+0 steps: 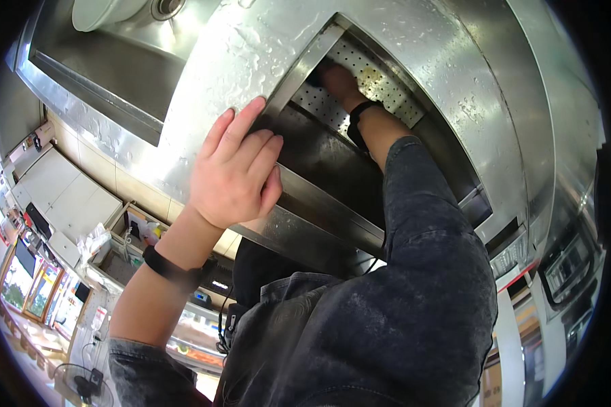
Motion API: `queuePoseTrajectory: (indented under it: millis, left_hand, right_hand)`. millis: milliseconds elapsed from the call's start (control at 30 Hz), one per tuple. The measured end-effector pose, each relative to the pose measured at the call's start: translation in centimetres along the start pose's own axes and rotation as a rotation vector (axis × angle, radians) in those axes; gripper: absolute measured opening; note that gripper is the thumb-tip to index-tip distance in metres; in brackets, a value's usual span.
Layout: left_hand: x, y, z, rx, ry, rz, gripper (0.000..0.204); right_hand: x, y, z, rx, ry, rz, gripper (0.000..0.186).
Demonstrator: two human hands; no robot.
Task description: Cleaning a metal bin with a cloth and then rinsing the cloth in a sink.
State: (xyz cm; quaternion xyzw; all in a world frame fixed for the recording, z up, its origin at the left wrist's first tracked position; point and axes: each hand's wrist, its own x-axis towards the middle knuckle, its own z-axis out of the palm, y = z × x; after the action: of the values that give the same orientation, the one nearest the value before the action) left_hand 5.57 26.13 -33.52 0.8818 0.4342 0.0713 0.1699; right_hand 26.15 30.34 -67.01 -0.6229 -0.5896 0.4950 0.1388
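My left hand (232,175) rests on the wet stainless steel counter (244,54), its fingers stretched out over the near left rim of a rectangular opening. It holds nothing. My right arm reaches down into that sunken metal bin (339,180), with a dark band at the wrist. Inside, my right hand (337,76) is at the far left corner, over a perforated metal plate (380,78) with a yellowish stain. Shadow and blur hide its fingers, and something dark beside them cannot be made out.
A metal sink (115,68) with a white basin (105,12) and a drain (166,7) lies at the upper left. Water drops cover the counter. White cabinets (61,183) and an electric fan (81,385) stand farther left. A slotted metal grate (509,258) is at the right.
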Motion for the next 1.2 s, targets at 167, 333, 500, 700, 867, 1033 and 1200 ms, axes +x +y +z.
queuePoseTrajectory:
  millis: [167,333,500,700,867,1033,1200]
  left_hand:
    - [0.0,-0.2,0.0,-0.015,-0.036,-0.020,0.033]
    - [0.2,0.1,-0.1,-0.016,-0.020,-0.007,0.033]
    - [0.5,-0.3,0.0,-0.009,-0.006,-0.001,0.033]
    - [0.3,0.1,0.0,-0.027,-0.021,0.010,0.033]
    - [0.0,0.1,-0.2,-0.022,-0.015,-0.018,0.029]
    - [0.3,0.0,-0.2,-0.017,-0.024,-0.018,0.029]
    - [-0.3,-0.3,0.0,-0.020,-0.030,-0.024,0.033]
  right_hand:
    - [-1.2,-1.2,2.3,-0.616,-0.383,-0.660,0.031]
    - [-0.1,-0.2,1.8,-0.460,0.089,-0.406,0.025]
    - [-0.7,0.3,2.4,-0.655,-0.209,-0.858,0.023]
    - [-1.8,0.8,4.0,-0.897,-0.315,-0.757,0.021]
    - [-2.1,-2.5,2.3,-0.452,-0.012,-0.194,0.024]
    - [-1.9,-2.8,0.5,-0.863,-0.336,-0.611,0.026]
    - [-0.5,-4.2,-5.7,-0.386,0.085,0.383,0.027]
